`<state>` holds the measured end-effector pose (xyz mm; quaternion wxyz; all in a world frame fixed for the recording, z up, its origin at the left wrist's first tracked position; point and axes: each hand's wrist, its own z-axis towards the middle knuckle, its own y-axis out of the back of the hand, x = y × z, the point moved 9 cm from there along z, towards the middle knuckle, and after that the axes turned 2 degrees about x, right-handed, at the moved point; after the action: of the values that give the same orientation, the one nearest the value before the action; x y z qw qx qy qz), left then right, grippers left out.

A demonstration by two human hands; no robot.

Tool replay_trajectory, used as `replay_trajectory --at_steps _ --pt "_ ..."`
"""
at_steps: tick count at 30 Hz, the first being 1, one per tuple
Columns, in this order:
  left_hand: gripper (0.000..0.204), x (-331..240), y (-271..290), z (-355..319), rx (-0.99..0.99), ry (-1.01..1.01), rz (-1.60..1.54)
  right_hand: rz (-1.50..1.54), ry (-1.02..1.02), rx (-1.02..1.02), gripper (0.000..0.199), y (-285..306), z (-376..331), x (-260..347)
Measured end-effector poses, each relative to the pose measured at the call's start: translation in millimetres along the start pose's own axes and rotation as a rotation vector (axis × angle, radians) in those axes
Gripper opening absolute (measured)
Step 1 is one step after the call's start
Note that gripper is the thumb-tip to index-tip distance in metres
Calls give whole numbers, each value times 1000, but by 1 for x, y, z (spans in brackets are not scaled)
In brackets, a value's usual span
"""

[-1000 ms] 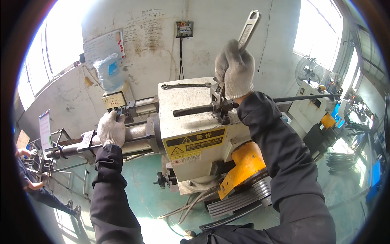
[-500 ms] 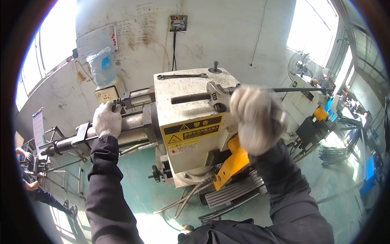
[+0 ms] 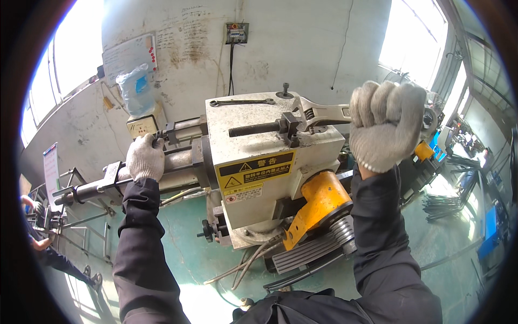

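Note:
My right hand [image 3: 385, 127], in a grey-white knit glove, is closed around the handle of an adjustable wrench [image 3: 330, 114]. The wrench's head lies at a dark metal block [image 3: 291, 128] on top of a white machine [image 3: 253, 205]; whether its jaws grip anything I cannot tell. A threaded rod [image 3: 253, 129] sticks out left from the block. My left hand [image 3: 145, 157], gloved too, lies over the large cylinder [image 3: 175, 161], its fingers curled at the dark rod end [image 3: 158, 135] of a smaller cylinder.
A combination wrench [image 3: 243, 101] and an upright bolt [image 3: 285, 88] are on the machine top. A yellow bracket [image 3: 318, 208] juts from its front, above hoses [image 3: 256, 264]. Another person [image 3: 56, 256] is at the far left. Behind stands a wall with an electrical box [image 3: 236, 33].
My right hand has moved right and slightly up with the adjustable wrench, whose handle now points right. The wrench head has shifted right, uncovering the block. My left hand has hardly moved.

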<state>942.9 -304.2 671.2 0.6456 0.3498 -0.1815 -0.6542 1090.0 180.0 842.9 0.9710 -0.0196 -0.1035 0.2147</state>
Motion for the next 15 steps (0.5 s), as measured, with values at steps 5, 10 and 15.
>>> replay_trajectory --at_steps 5,10,15 --pt "32 -3 2 0 3 4 9 -868 -1 142 38 -18 34 2" --pt "33 -1 1 0 17 22 1 -1137 -565 672 29 -38 7 -102" --pt "33 0 0 1 25 30 -11 -1562 -814 1170 41 -18 -41 -178"
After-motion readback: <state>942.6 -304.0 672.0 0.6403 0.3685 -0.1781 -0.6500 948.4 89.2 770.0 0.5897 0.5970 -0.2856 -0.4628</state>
